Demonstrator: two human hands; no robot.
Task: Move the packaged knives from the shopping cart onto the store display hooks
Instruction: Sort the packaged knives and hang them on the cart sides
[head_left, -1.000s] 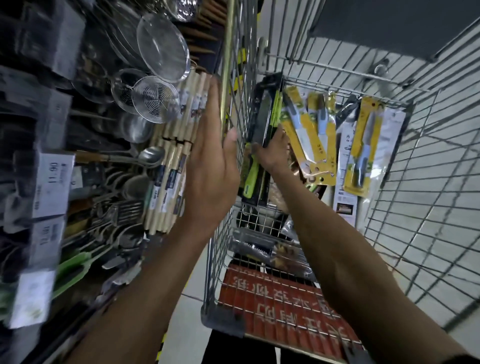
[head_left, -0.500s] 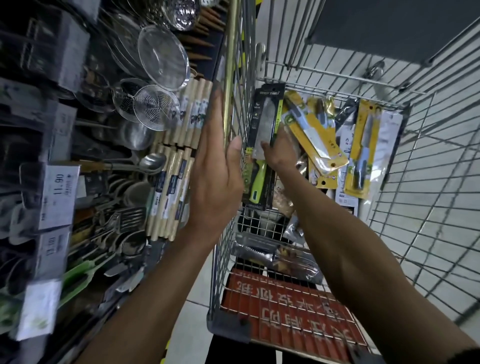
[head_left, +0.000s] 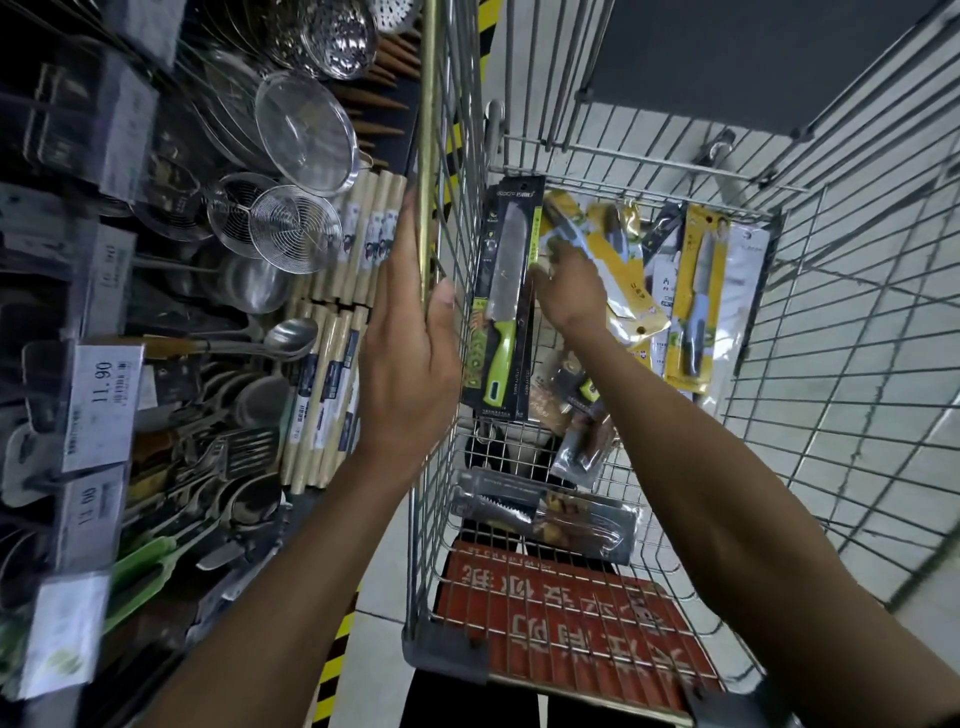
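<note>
Right hand (head_left: 569, 296) pinches right edge of green-handled knife pack (head_left: 501, 301); fingertips partly hidden behind card. Left hand (head_left: 410, 332) flat, fingers straight along shopping cart (head_left: 428, 156) rim.

Pack upright inside cart, against 9 o'clock wall. Long axis 12-to-6: hang hole and blade tip at 12, handle at 6.

Advice: firm up pinch, lift clear of wire, lead with hole end toward utensil display (head_left: 249, 395) at 9 o'clock. Yellow knife packs (head_left: 696, 291) at 3 o'clock not yet moved.

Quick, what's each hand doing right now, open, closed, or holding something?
Left hand: open, straight fingers resting along the wire cart's brass-coloured top rail.
Right hand: grips the black-carded green-handled knife package by its right edge.
</note>
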